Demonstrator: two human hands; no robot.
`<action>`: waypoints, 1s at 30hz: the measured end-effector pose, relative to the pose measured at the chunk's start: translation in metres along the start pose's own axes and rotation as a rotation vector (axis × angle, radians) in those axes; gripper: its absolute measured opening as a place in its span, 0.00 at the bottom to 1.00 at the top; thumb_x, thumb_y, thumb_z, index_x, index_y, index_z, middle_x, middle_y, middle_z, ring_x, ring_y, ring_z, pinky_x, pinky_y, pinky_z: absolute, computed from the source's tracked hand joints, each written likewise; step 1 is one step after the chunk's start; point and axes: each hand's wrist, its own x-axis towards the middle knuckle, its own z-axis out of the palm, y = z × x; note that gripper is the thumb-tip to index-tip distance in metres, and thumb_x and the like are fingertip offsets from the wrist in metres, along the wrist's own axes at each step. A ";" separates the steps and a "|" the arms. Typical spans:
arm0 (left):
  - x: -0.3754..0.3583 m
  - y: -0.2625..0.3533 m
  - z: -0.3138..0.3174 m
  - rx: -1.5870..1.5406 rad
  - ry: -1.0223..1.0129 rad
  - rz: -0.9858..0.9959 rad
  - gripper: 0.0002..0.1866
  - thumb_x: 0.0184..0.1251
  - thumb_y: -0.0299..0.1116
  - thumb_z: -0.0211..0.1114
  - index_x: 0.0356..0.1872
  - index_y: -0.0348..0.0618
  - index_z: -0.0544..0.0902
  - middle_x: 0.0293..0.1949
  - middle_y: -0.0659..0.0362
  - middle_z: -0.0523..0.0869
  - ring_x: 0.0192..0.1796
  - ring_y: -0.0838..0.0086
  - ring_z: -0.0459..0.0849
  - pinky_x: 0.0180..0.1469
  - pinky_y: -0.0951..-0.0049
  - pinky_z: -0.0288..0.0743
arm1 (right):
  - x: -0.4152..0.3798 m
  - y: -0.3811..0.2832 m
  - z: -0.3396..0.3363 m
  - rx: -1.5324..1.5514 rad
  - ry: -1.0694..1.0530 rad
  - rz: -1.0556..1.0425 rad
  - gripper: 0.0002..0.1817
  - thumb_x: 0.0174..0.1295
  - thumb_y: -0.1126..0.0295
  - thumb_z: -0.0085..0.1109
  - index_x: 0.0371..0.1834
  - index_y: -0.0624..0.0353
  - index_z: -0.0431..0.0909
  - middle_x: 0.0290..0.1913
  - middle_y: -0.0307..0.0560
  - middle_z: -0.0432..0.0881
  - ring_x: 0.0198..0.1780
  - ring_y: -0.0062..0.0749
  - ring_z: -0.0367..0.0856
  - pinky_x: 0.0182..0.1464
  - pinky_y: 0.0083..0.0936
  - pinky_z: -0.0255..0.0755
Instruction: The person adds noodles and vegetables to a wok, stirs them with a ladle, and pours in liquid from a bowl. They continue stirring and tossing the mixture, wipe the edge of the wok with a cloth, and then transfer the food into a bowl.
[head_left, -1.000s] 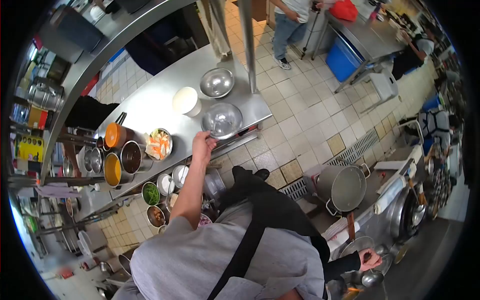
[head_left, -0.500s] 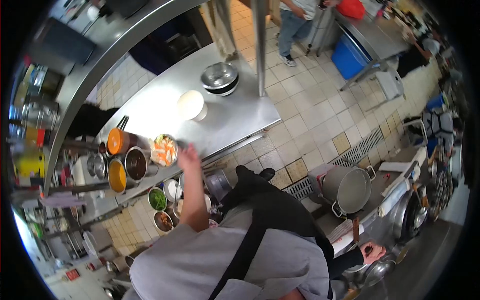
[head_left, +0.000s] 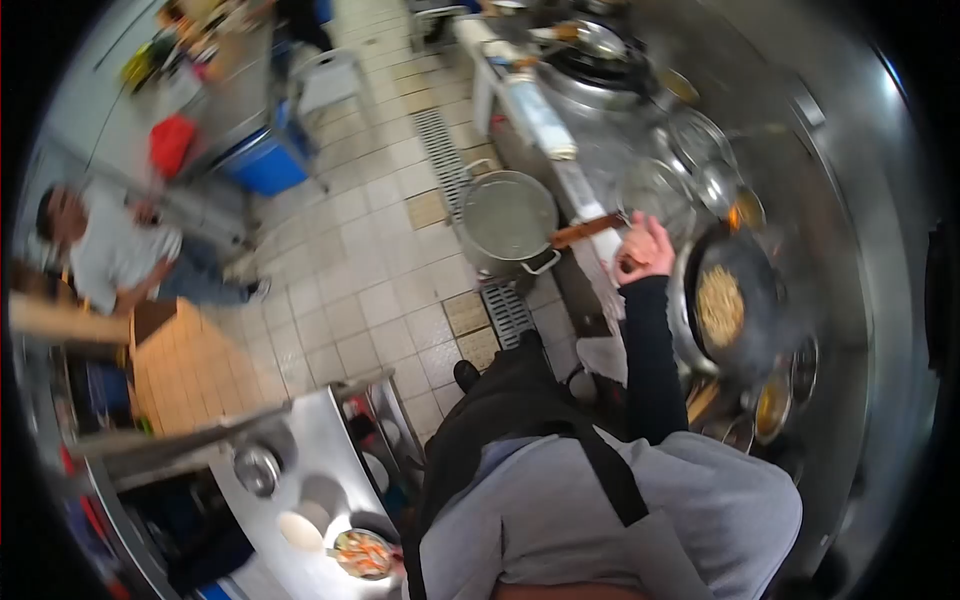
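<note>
- One right hand, fingers curled around a dark handle end; between grey metal stockpot and black wok of pale food.
- One left hand, mostly hidden, spread indeterminable; at rim of round bowl of orange-and-white pieces, near edge of stainless-steel desk.
- Open tiled floor: between desk and stockpot.

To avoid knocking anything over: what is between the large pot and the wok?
Between them are a wooden handle and the right hand, by a pale ledge; the head view shows this.
</note>
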 end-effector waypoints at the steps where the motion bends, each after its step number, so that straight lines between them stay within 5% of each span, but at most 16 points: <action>1: 0.001 0.007 0.015 -0.121 -0.113 -0.133 0.14 0.71 0.37 0.62 0.43 0.34 0.83 0.36 0.48 0.86 0.37 0.59 0.85 0.37 0.65 0.78 | -0.002 -0.008 -0.006 0.011 0.010 0.012 0.11 0.72 0.66 0.51 0.44 0.66 0.72 0.15 0.27 0.58 0.13 0.13 0.58 0.14 0.19 0.56; 5: 0.022 0.037 0.051 -0.555 -0.472 -0.567 0.13 0.70 0.36 0.63 0.45 0.36 0.81 0.36 0.53 0.85 0.36 0.66 0.83 0.35 0.71 0.76 | -0.005 -0.059 -0.043 -0.456 0.490 -0.327 0.11 0.67 0.68 0.57 0.32 0.64 0.70 0.14 0.34 0.61 0.13 0.18 0.59 0.13 0.21 0.54; 9: 0.061 0.048 0.077 -0.881 -0.695 -0.683 0.12 0.70 0.35 0.64 0.47 0.39 0.79 0.36 0.58 0.83 0.35 0.73 0.81 0.32 0.78 0.74 | -0.005 -0.123 -0.043 -0.859 0.701 -0.522 0.14 0.63 0.70 0.58 0.22 0.63 0.68 0.14 0.41 0.65 0.12 0.25 0.60 0.13 0.24 0.52; 11: 0.093 0.067 0.097 -0.938 -0.817 -0.640 0.12 0.69 0.34 0.64 0.48 0.40 0.78 0.36 0.60 0.83 0.35 0.76 0.81 0.30 0.81 0.73 | 0.009 -0.169 -0.048 -0.867 0.686 -0.495 0.15 0.62 0.69 0.58 0.19 0.61 0.68 0.13 0.43 0.66 0.10 0.30 0.63 0.12 0.26 0.54; 15: 0.082 0.247 0.143 -0.859 -0.863 -0.480 0.07 0.71 0.30 0.62 0.45 0.43 0.78 0.37 0.60 0.84 0.35 0.80 0.80 0.28 0.84 0.70 | 0.078 -0.266 -0.083 -1.199 0.913 -0.716 0.15 0.58 0.66 0.60 0.22 0.67 0.72 0.15 0.50 0.75 0.11 0.40 0.73 0.14 0.33 0.67; 18: 0.066 0.326 0.178 -0.950 -0.969 -0.301 0.04 0.71 0.29 0.63 0.42 0.44 0.77 0.38 0.60 0.84 0.36 0.79 0.81 0.28 0.83 0.70 | 0.133 -0.348 -0.137 -1.691 1.110 -0.804 0.16 0.56 0.66 0.58 0.28 0.75 0.77 0.21 0.63 0.80 0.22 0.49 0.84 0.25 0.39 0.78; 19: 0.056 0.354 0.186 -0.945 -0.983 -0.289 0.04 0.71 0.29 0.62 0.40 0.44 0.76 0.38 0.60 0.85 0.36 0.79 0.82 0.28 0.83 0.71 | 0.161 -0.386 -0.180 -1.701 1.110 -0.741 0.18 0.59 0.64 0.57 0.32 0.75 0.76 0.24 0.61 0.82 0.25 0.45 0.85 0.27 0.35 0.79; 21: 0.034 0.402 0.201 -0.937 -1.002 -0.272 0.03 0.72 0.28 0.62 0.38 0.45 0.75 0.38 0.60 0.85 0.38 0.78 0.83 0.29 0.82 0.71 | 0.161 -0.374 -0.145 -1.223 0.977 -0.445 0.14 0.63 0.66 0.55 0.37 0.70 0.75 0.24 0.49 0.80 0.21 0.32 0.80 0.24 0.25 0.75; 24: 0.020 0.426 0.238 -0.966 -1.108 -0.214 0.04 0.73 0.28 0.61 0.37 0.46 0.75 0.38 0.60 0.85 0.38 0.77 0.84 0.29 0.82 0.71 | 0.152 -0.368 -0.148 -0.197 0.163 -0.145 0.06 0.67 0.70 0.54 0.37 0.63 0.72 0.22 0.37 0.73 0.17 0.19 0.69 0.17 0.17 0.66; 30: -0.033 0.511 0.288 -0.887 -1.277 -0.121 0.07 0.74 0.30 0.61 0.34 0.47 0.73 0.34 0.61 0.84 0.37 0.79 0.83 0.28 0.82 0.70 | 0.095 -0.313 -0.101 -0.161 0.203 -0.208 0.06 0.68 0.72 0.55 0.34 0.58 0.70 0.22 0.33 0.69 0.15 0.15 0.63 0.15 0.17 0.60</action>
